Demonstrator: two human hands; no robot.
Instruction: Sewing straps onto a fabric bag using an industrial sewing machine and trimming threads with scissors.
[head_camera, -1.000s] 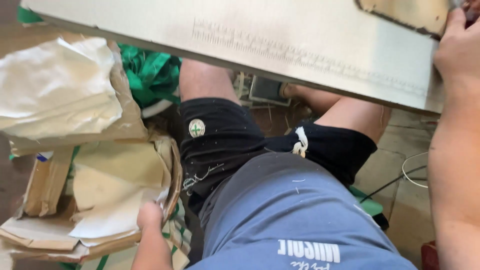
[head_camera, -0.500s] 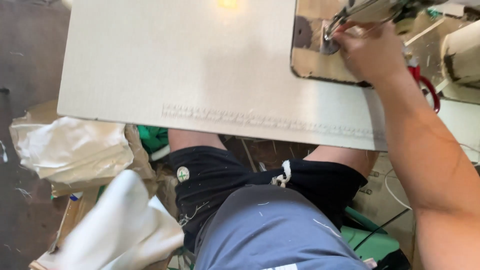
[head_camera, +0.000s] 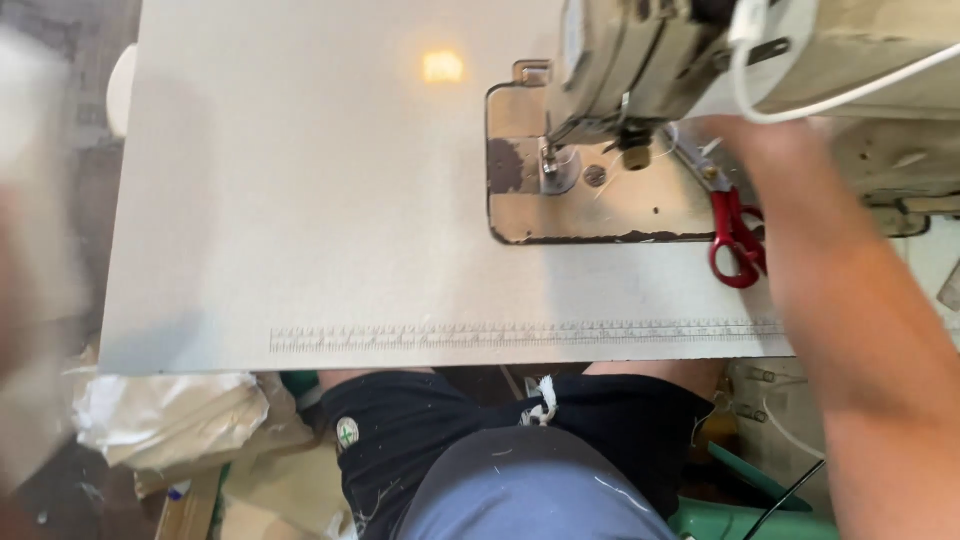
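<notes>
Reaching forward, my right arm (head_camera: 860, 330) crosses the right side of a pale grey counter (head_camera: 320, 200) toward one sewing machine (head_camera: 700, 50). My right hand goes behind the machine's head, so I cannot tell whether it is clenched or loose. My left hand shows only as a pale blur (head_camera: 35, 250) at the left edge, and its grip cannot be told either.

One steel plate (head_camera: 600, 190) is set into the counter under the needle (head_camera: 548, 160), with nothing lying on it. One pair of scissors (head_camera: 735, 235) with red handles lies at the plate's right end, just beside my arm. A printed ruler strip (head_camera: 520, 335) runs along the counter's near edge. A small yellow patch of light (head_camera: 442, 66) sits on the counter left of the machine. One white cord (head_camera: 850, 95) loops across the machine.

Below the counter, my lap shows black shorts (head_camera: 430, 430) with a small round green-and-white badge (head_camera: 347, 432) and a blue shirt (head_camera: 530, 500). On the floor at left lies a heap of crumpled pale cloth (head_camera: 170, 415).
</notes>
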